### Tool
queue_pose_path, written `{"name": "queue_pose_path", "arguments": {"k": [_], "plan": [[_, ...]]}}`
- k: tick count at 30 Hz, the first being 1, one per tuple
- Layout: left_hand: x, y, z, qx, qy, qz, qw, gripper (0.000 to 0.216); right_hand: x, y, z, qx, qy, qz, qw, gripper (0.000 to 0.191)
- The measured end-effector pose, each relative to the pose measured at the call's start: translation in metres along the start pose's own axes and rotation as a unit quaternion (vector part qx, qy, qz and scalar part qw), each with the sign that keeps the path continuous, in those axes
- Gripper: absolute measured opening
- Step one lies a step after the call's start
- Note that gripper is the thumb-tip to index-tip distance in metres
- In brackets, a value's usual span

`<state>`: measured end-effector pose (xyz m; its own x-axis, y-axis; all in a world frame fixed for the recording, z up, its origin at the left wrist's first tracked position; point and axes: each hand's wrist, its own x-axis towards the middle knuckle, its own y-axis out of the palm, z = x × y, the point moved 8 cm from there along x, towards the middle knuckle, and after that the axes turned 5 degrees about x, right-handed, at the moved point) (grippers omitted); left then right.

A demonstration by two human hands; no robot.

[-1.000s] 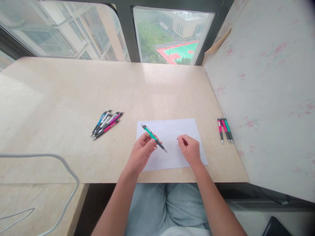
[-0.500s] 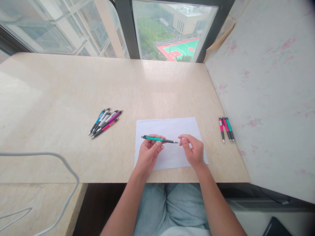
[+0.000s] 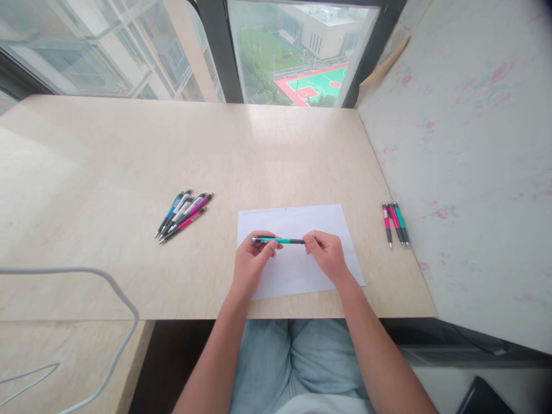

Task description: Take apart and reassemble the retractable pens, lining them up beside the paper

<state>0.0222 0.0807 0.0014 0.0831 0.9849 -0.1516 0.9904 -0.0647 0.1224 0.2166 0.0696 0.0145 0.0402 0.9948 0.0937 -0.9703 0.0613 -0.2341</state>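
Observation:
A green and black pen (image 3: 282, 240) lies level between my two hands above a white sheet of paper (image 3: 297, 270). My left hand (image 3: 250, 263) pinches its green end. My right hand (image 3: 326, 255) closes its fingers on the dark tip end. Faint writing runs along the top edge of the paper.
A loose bunch of several pens (image 3: 183, 213) lies on the beige table (image 3: 129, 155) to the left. Three more pens (image 3: 394, 221) lie side by side at the right, close to a floral-patterned wall (image 3: 466, 172). A grey cable (image 3: 110, 287) curves over the left front. Windows stand behind.
The pen swung from a slant to level in my left hand. My right hand came in from the paper and closed on the pen's tip end.

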Motion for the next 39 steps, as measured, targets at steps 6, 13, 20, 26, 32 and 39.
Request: {"name": "queue_pose_path", "arguments": {"k": [6,13,20,26,32,39], "plan": [[0.005,-0.002,0.003,-0.043,-0.016,0.007,0.999,0.025,-0.002,0.005,-0.003,0.008,0.025,0.027,0.999,0.039],[0.001,0.007,0.003,-0.025,-0.018,0.054,0.998,0.019,-0.005,-0.002,-0.006,0.041,0.027,0.001,0.999,0.046],[-0.002,0.005,0.006,-0.038,-0.031,0.045,0.998,0.023,-0.004,-0.004,0.003,0.052,0.004,0.006,0.999,0.043],[-0.001,-0.001,0.009,-0.058,-0.048,0.003,0.997,0.025,-0.007,0.000,0.008,0.057,-0.040,0.014,0.997,0.013],[-0.001,0.001,0.009,-0.092,-0.050,0.011,0.994,0.025,-0.005,-0.001,0.003,0.123,-0.039,-0.001,0.992,0.024],[-0.003,0.005,0.003,-0.056,-0.033,0.037,0.997,0.022,-0.006,-0.007,0.003,0.079,0.001,-0.010,0.997,0.036]]}}
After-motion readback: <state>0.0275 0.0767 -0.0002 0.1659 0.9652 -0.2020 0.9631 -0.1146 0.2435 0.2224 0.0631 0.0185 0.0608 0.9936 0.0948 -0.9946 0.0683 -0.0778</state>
